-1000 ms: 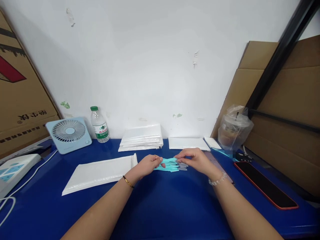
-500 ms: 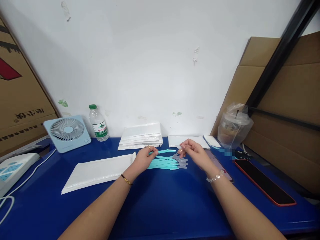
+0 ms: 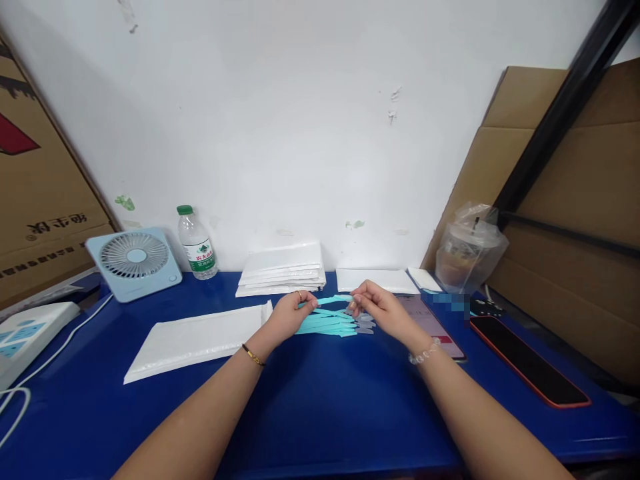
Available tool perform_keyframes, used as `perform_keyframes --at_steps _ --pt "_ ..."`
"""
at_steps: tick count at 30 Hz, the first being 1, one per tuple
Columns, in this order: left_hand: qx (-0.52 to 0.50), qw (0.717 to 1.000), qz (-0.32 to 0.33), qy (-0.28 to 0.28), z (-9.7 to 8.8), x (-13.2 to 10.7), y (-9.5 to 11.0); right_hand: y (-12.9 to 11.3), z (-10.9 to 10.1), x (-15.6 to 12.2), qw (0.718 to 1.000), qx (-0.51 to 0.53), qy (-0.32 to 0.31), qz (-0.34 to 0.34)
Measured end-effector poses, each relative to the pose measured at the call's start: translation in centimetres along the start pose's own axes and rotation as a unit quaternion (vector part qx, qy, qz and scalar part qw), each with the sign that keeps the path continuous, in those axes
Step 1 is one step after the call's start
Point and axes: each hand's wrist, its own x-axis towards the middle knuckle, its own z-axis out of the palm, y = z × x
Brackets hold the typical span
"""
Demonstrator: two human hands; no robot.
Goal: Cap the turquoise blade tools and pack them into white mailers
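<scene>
From the left, we note one cardboard box, one power strip, one blue fan and one bottle. In front of these lies one loose envelope, its right end just beside the left hand. Against the wall we find one stack of envelopes, at least four layers deep.

With the left hand, thumb and forefinger pinch one turquoise stick, raised above a pile of sticks on the table. The hand covers the pile's left end, so we cannot count it exactly. With the right hand, thumb and fingers pinch the raised stick's right end; we cannot tell whether they hold anything else.

Farther right, we count two white packets, one bagged cup and two phones, the nearer one partly behind the right hand.
</scene>
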Motion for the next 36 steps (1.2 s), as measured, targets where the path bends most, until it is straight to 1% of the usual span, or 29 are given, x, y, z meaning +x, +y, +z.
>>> perform_keyframes --at_steps 4,5,6,7,9,10,11,12,14,16,18,21,23,25,26,29,31,32,34,36 --pt "0.019 0.999 0.021 -0.021 0.3 0.1 -0.3 0.3 0.6 0.1 1.0 -0.013 -0.025 0.002" --pt "0.033 0.999 0.03 -0.015 0.5 0.1 -0.4 0.4 0.4 0.1 0.999 -0.011 -0.031 0.004" --pt "0.055 0.998 0.04 0.004 0.7 0.0 -0.5 0.6 0.1 0.3 1.0 -0.009 -0.029 0.007" --pt "0.084 0.995 0.051 0.031 0.9 0.0 -0.7 0.9 -0.3 0.5 1.0 -0.007 -0.016 0.011" --pt "0.154 0.982 0.076 0.075 1.5 -0.1 -1.0 1.9 -1.5 1.0 0.999 -0.009 0.042 0.021" --pt "0.188 0.975 0.089 0.072 1.8 -0.2 -1.1 2.5 -2.1 1.4 0.996 -0.015 0.08 0.027" --pt "0.219 0.969 0.103 0.043 2.1 -0.4 -1.3 3.3 -2.7 1.7 0.993 -0.022 0.11 0.034" --pt "0.244 0.963 0.116 -0.005 2.4 -0.5 -1.4 4.0 -3.1 1.9 0.99 -0.03 0.129 0.044" --pt "0.281 0.945 0.131 -0.106 2.9 -0.8 -1.5 5.6 -3.6 2.4 0.986 -0.054 0.139 0.071" --pt "0.304 0.928 0.131 -0.174 3.2 -1.3 -1.3 6.7 -3.4 2.6 0.982 -0.092 0.138 0.09" --pt "0.314 0.917 0.125 -0.211 3.2 -2.1 -0.6 7.3 -2.9 2.8 0.978 -0.128 0.13 0.096" --pt "0.321 0.904 0.116 -0.258 3.0 -3.7 1.1 7.5 -2.3 2.9 0.975 -0.167 0.103 0.106" --pt "0.327 0.898 0.109 -0.275 2.9 -4.7 2.2 7.4 -2.2 3.0 0.97 -0.196 0.089 0.108" --pt "0.332 0.898 0.106 -0.269 3.0 -5.3 2.9 7.3 -2.2 3.0 0.965 -0.231 0.075 0.102" --pt "0.332 0.901 0.11 -0.257 3.1 -5.3 3.0 7.2 -2.3 3.0 0.961 -0.248 0.068 0.097" --pt "0.317 0.919 0.129 -0.196 3.1 -4.7 2.8 6.4 -2.4 2.8 0.95 -0.296 0.073 0.061" --pt "0.302 0.932 0.128 -0.153 3.0 -3.8 2.2 5.4 -2.4 2.4 0.949 -0.31 0.056 0.019" --pt "0.293 0.938 0.122 -0.137 2.9 -3.3 1.8 4.8 -2.3 2.2 0.95 -0.311 0.028 -0.002" --pt "0.27 0.949 0.107 -0.12 2.7 -2.4 1.1 3.6 -2.0 1.8 0.948 -0.312 -0.056 -0.034" --pt "0.241 0.959 0.089 -0.116 2.6 -1.8 0.4 2.6 -1.5 1.4 0.935 -0.328 -0.129 -0.043"
